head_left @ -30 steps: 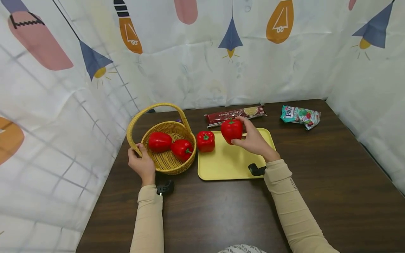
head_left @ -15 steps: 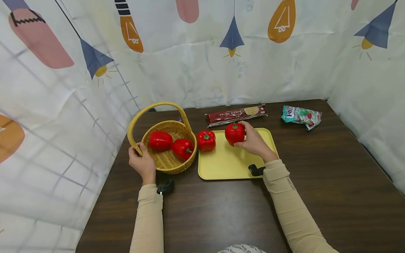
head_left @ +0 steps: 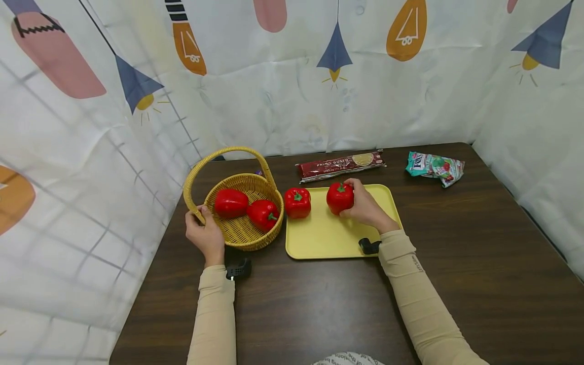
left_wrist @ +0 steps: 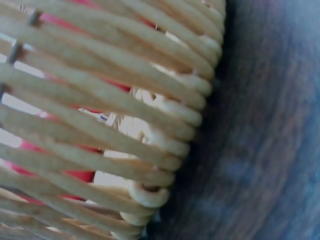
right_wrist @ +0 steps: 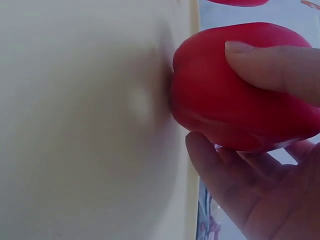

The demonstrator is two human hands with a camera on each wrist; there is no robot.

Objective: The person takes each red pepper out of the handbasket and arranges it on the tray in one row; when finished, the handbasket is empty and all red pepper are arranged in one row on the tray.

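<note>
My right hand grips a red bell pepper, thumb on one side and fingers on the other, low over the yellow tray. In the right wrist view the pepper's bottom is right at the tray surface. Another red bell pepper sits at the tray's left edge, beside the yellow wicker basket. Two more red peppers lie inside that basket. My left hand holds the basket at the left foot of its handle. Its woven side fills most of the left wrist view.
Behind the tray lies a dark red spaghetti packet. A green snack bag rests at the back right of the brown table. Patterned curtain hangs along the back and both sides. A small purple thing shows behind the basket.
My right hand has lowered the pepper toward the tray and shifted it slightly right. The left hand stays on the basket, which has not moved.
</note>
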